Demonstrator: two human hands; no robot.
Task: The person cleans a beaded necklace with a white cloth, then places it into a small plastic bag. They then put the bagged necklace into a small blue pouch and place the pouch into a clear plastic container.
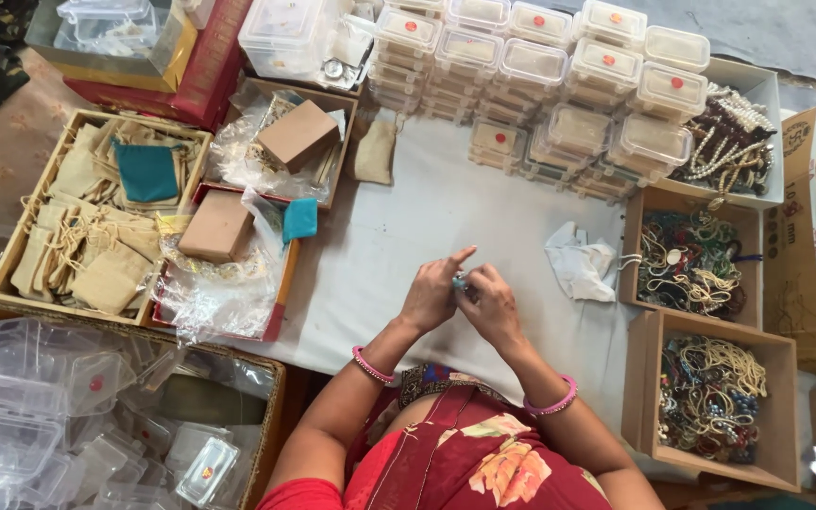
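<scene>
Both your hands meet over the white cloth; your left hand and right hand pinch together on a small teal item, mostly hidden between the fingers, its shape unreadable; pink bangles ring both wrists; right, open cardboard boxes hold tangled bead strings; a crumpled white wrapper lies near; left, rough beige drawstring pouches fill a tray; clear plastic boxes stack behind.

1. Both hands, left hand and right hand, meet over the table, touching.
2. Stacked lidded boxes stand behind them.
3. Two trays of beaded necklaces lie to the right.
4. A tray of drawstring pouches lies far left.
</scene>
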